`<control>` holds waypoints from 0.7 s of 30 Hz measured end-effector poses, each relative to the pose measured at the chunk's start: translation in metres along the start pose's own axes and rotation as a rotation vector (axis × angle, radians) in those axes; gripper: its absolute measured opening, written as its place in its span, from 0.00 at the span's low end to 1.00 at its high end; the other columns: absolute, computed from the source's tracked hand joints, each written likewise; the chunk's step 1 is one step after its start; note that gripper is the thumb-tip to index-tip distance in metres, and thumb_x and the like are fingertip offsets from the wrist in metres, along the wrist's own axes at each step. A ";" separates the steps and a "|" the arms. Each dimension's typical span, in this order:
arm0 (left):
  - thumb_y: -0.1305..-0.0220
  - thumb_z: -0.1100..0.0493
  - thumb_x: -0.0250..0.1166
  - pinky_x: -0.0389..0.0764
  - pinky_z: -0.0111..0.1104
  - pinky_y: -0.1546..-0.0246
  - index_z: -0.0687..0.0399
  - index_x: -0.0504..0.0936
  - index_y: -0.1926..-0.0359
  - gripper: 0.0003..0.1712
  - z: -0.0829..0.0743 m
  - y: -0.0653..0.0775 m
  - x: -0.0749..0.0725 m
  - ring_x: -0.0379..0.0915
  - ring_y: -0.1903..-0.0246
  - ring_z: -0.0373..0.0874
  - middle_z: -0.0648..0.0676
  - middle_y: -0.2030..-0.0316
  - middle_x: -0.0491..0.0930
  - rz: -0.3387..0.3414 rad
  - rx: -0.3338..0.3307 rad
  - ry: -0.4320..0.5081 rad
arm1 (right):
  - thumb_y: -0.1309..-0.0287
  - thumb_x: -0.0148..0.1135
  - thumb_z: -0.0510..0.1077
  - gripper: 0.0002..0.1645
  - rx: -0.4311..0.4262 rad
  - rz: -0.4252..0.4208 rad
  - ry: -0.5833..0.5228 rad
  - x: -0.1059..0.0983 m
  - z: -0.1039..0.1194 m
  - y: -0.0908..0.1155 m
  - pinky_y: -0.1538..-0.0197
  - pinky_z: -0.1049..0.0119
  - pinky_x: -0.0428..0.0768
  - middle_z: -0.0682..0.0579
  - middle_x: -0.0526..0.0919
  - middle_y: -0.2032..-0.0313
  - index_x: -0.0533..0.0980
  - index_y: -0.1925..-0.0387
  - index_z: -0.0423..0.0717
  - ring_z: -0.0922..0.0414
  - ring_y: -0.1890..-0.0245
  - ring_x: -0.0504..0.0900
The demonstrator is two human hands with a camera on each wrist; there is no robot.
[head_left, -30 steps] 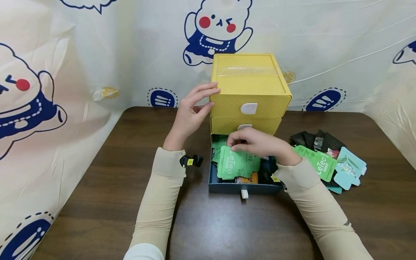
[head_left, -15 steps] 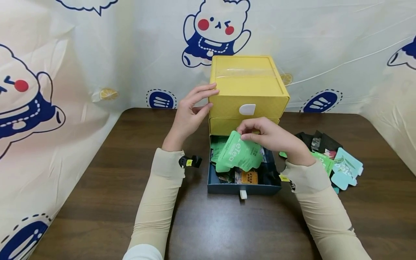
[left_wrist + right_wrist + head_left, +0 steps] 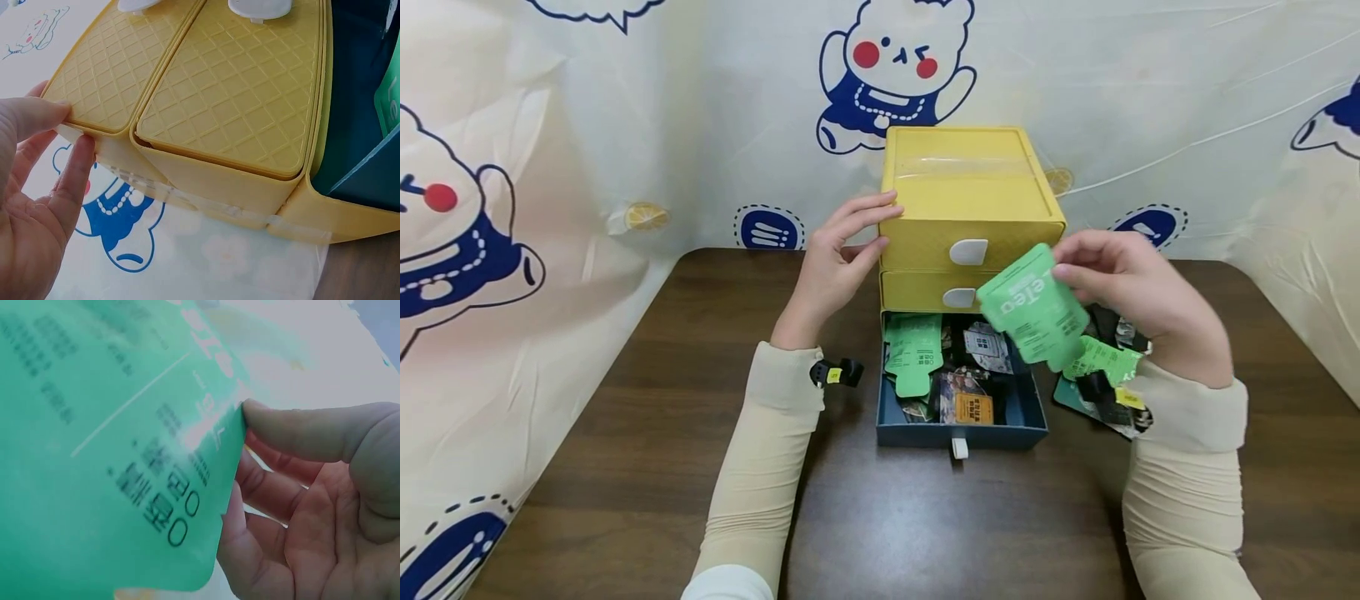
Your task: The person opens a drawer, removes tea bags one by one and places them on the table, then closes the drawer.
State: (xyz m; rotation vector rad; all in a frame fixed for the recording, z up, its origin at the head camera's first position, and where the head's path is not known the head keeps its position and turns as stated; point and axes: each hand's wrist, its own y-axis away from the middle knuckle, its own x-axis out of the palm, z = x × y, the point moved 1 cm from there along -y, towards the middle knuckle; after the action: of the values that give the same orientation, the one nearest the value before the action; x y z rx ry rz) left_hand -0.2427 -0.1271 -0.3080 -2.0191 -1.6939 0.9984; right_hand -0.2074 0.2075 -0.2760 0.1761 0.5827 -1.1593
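Observation:
My right hand [image 3: 1138, 287] pinches a flat green printed packet [image 3: 1033, 308] by its edge, thumb against fingers, in front of the right side of a yellow drawer box [image 3: 970, 183]. The right wrist view shows the thumb on the packet's glossy printed face [image 3: 125, 456]. My left hand [image 3: 842, 262] rests at the box's upper left front edge, its fingers mostly straight. In the left wrist view, the fingertips touch the corner of the top drawer front [image 3: 112, 81]. Below, a dark blue drawer [image 3: 925, 435] is pulled out, holding another green packet [image 3: 913, 346] and several dark packets.
Right of the drawer lies a pile of packets, including a green one [image 3: 1105, 360], partly hidden behind my right wrist. The brown table [image 3: 625, 467] extends to the front and left. A white printed curtain [image 3: 737, 125] hangs behind the table.
The right hand has lifted the green packet out of the drawer and carried it up and to the right, exposing the dark packets beneath. The left hand stays on the box.

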 end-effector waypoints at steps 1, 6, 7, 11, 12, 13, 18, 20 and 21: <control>0.34 0.72 0.61 0.86 0.34 0.51 0.61 0.82 0.43 0.19 0.000 0.000 0.000 0.73 0.37 0.42 0.54 0.36 0.75 0.000 -0.001 0.002 | 0.33 0.58 0.34 0.07 0.019 -0.029 -0.030 -0.007 -0.003 0.003 0.74 0.71 0.75 0.61 0.80 0.72 0.80 0.60 0.47 0.60 0.78 0.72; 0.33 0.71 0.61 0.86 0.34 0.51 0.62 0.81 0.43 0.19 0.000 0.000 0.000 0.73 0.37 0.42 0.55 0.36 0.75 0.001 0.006 0.011 | 0.34 0.60 0.35 0.05 0.137 -0.158 -0.399 -0.038 -0.029 0.020 0.77 0.72 0.73 0.56 0.79 0.71 0.79 0.59 0.43 0.60 0.78 0.71; 0.33 0.71 0.61 0.86 0.34 0.52 0.62 0.81 0.43 0.19 0.000 0.000 0.000 0.73 0.37 0.42 0.55 0.36 0.75 0.001 0.010 0.013 | 0.35 0.61 0.36 0.05 0.166 -0.182 -0.469 -0.044 -0.036 0.023 0.77 0.72 0.73 0.55 0.79 0.70 0.79 0.58 0.42 0.60 0.77 0.71; 0.33 0.71 0.61 0.86 0.33 0.52 0.62 0.81 0.43 0.18 0.000 0.000 0.001 0.73 0.37 0.42 0.55 0.36 0.75 0.000 0.017 0.014 | 0.34 0.61 0.39 0.03 0.276 -0.251 -0.425 -0.067 -0.066 0.034 0.73 0.74 0.78 0.59 0.81 0.69 0.79 0.60 0.49 0.64 0.74 0.77; 0.33 0.71 0.61 0.86 0.33 0.52 0.62 0.81 0.43 0.18 0.000 0.000 0.001 0.73 0.37 0.42 0.55 0.36 0.76 0.001 0.017 0.015 | 0.33 0.61 0.40 0.04 0.307 -0.256 -0.397 -0.072 -0.073 0.036 0.71 0.74 0.80 0.60 0.82 0.69 0.80 0.61 0.52 0.64 0.73 0.78; 0.33 0.71 0.61 0.86 0.33 0.52 0.62 0.81 0.43 0.18 0.000 0.000 0.001 0.73 0.37 0.42 0.55 0.36 0.75 0.002 0.016 0.015 | 0.33 0.60 0.40 0.05 0.334 -0.254 -0.397 -0.077 -0.082 0.038 0.70 0.73 0.81 0.61 0.82 0.69 0.81 0.62 0.54 0.65 0.71 0.79; 0.33 0.71 0.61 0.86 0.33 0.52 0.62 0.81 0.43 0.18 0.000 0.000 0.002 0.73 0.37 0.42 0.55 0.36 0.75 0.002 0.015 0.015 | 0.32 0.58 0.39 0.09 0.462 -0.234 -0.572 -0.089 -0.119 0.044 0.69 0.71 0.81 0.59 0.81 0.72 0.82 0.65 0.53 0.62 0.73 0.78; 0.33 0.71 0.61 0.86 0.32 0.53 0.62 0.81 0.43 0.18 0.000 0.000 0.002 0.73 0.37 0.42 0.55 0.36 0.75 -0.004 0.015 0.014 | 0.32 0.59 0.39 0.09 0.523 -0.233 -0.637 -0.091 -0.131 0.045 0.68 0.71 0.81 0.58 0.80 0.72 0.82 0.66 0.53 0.62 0.73 0.77; 0.33 0.71 0.61 0.86 0.32 0.53 0.62 0.81 0.43 0.18 0.000 0.000 0.001 0.73 0.37 0.42 0.55 0.36 0.76 -0.006 0.015 0.014 | 0.33 0.59 0.39 0.09 0.551 -0.232 -0.660 -0.091 -0.136 0.045 0.68 0.71 0.81 0.58 0.80 0.72 0.82 0.67 0.53 0.61 0.73 0.76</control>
State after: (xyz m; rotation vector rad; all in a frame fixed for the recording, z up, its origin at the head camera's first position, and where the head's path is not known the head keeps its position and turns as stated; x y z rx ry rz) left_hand -0.2429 -0.1258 -0.3084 -2.0059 -1.6800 0.9896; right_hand -0.2380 0.3572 -0.3505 0.1831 -0.3171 -1.4899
